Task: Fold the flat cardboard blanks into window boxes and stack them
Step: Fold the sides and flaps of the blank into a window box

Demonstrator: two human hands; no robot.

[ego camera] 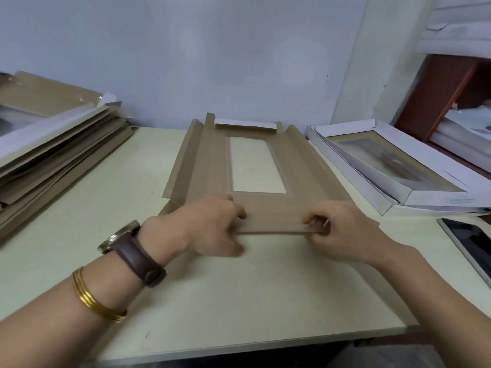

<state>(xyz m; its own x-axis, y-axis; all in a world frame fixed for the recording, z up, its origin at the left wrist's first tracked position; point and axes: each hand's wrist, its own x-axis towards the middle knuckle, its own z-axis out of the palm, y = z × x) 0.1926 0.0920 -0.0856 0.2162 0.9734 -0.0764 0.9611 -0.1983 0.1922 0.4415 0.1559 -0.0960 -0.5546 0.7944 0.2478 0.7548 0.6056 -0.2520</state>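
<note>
A brown cardboard blank (300, 168) with a clear rectangular window lies brown side up in the middle of the table. Its long side flaps stand partly raised and its far end flap shows white. My left hand (210, 229) and my right hand (342, 232) each grip the near end flap, folded over along the blank's front edge, fingers curled round it at either end. A stack of flat blanks (53, 150) lies at the left. Folded white window boxes (398, 166) are stacked at the right.
The cream table (239, 301) has its front edge close to me. A tablet or phone (470, 245) lies at the right edge. A wall stands behind the table, and a red-brown shelf (438, 94) with papers is at the far right.
</note>
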